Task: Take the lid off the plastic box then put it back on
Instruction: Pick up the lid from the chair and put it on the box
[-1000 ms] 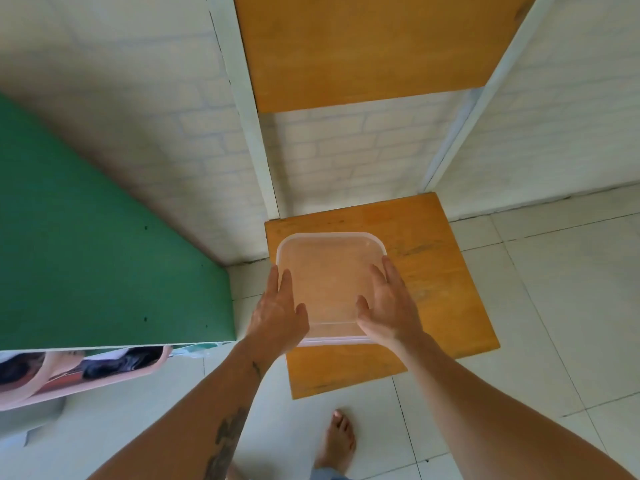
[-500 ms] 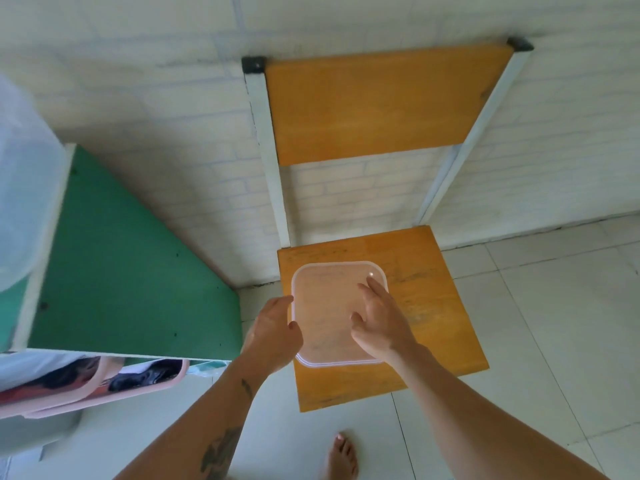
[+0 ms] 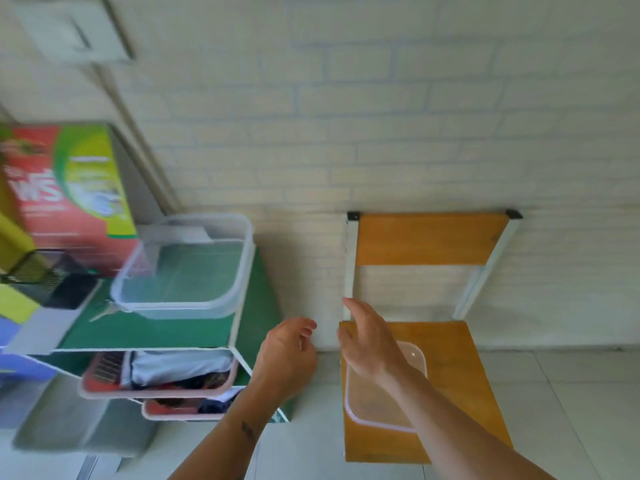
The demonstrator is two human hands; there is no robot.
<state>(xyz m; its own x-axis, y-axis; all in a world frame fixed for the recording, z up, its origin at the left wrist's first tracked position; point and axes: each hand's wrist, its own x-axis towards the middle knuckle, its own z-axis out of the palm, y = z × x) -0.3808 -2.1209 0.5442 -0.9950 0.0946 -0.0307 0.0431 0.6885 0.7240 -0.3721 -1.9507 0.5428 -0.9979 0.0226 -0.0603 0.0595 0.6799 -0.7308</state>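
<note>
A clear plastic box (image 3: 187, 268) without a lid stands on the green table (image 3: 145, 330) at the left. Its translucent lid (image 3: 377, 403) lies flat on the seat of a wooden chair (image 3: 460, 382) at the right. My left hand (image 3: 287, 358) hovers between table and chair, fingers loosely curled, holding nothing. My right hand (image 3: 370, 337) is raised above the lid's far end with fingers apart, not touching it. My right forearm hides part of the lid.
A red and green carton (image 3: 65, 188) and a black mesh holder (image 3: 45, 275) stand on the table behind the box. Pink trays (image 3: 156, 382) with cloth sit under the table. A brick wall is behind; tiled floor lies around the chair.
Both hands have lifted off the lid, which stays on the chair seat. My view has swung left and up, bringing the table and the open box into sight.
</note>
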